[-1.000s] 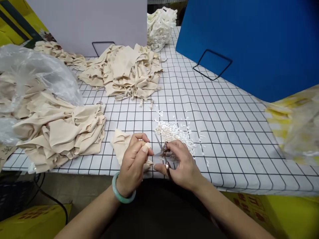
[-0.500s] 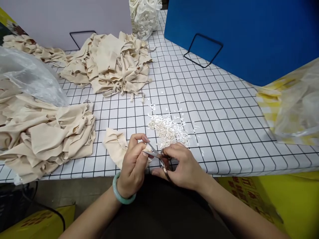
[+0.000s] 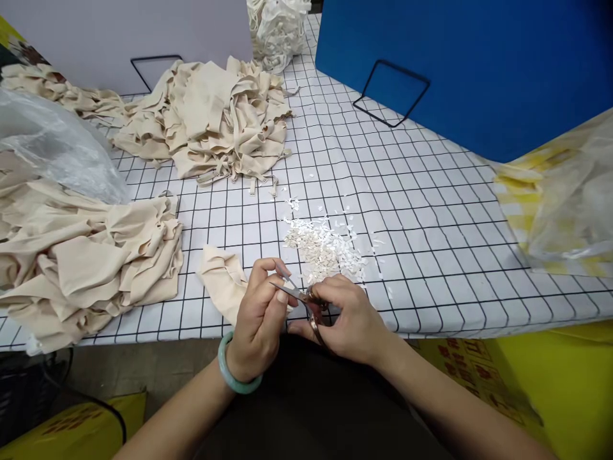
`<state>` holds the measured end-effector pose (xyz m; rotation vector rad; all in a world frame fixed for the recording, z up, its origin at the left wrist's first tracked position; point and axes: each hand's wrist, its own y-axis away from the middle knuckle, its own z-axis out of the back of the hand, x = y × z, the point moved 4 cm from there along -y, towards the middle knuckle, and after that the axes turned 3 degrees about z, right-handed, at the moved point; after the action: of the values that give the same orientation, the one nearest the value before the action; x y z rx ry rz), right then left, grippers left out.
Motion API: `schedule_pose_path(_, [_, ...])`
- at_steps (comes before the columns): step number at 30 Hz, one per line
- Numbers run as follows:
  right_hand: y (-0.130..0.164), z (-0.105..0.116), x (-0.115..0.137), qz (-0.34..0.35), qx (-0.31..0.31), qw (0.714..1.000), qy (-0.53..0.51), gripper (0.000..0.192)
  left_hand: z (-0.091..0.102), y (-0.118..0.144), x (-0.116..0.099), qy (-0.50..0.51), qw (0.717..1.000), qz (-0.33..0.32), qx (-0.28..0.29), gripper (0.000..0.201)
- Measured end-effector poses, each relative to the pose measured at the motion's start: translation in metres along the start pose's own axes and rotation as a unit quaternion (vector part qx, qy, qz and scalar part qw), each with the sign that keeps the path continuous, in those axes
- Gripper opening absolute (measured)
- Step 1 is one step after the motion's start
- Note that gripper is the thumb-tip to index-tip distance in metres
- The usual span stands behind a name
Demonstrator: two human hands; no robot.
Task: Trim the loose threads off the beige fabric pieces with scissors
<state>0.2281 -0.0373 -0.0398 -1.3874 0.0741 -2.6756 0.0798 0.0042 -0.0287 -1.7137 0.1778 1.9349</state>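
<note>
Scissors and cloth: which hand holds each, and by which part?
The right hand holds the scissors by the handles. The left hand pinches an edge of the beige cloth at the blades.

Not much to read here, honestly. The only lettering I can spot is some reddish-brown print on the yellow box [image 3: 479, 377] at the lower right of the frame, under the edge of the worktop [image 3: 431, 211]. It looks like blocky characters, but they're too blurred and skewed to make out. There's similar dark reddish print on the yellow box [image 3: 71, 431] at the lower left, also unreadable. The yellow-striped plastic bag [image 3: 560, 204] at the right shows no legible words. No brands, numbers or labels anywhere else that I can tell.
</note>
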Motion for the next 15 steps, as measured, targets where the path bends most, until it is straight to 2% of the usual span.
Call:
schedule_pose_path(8, [0.004, 0.000, -0.005, -0.005, -0.009, 1.000, 0.023, 0.051, -0.004, -0.002, -0.001, -0.022, 1.000, 0.003, 0.016, 0.028])
schedule_pose_path(15, [0.016, 0.003, -0.019, -0.037, -0.054, 0.996, 0.060, 0.057, -0.014, -0.011, 0.000, -0.042, 0.996, 0.004, 0.079, 0.027])
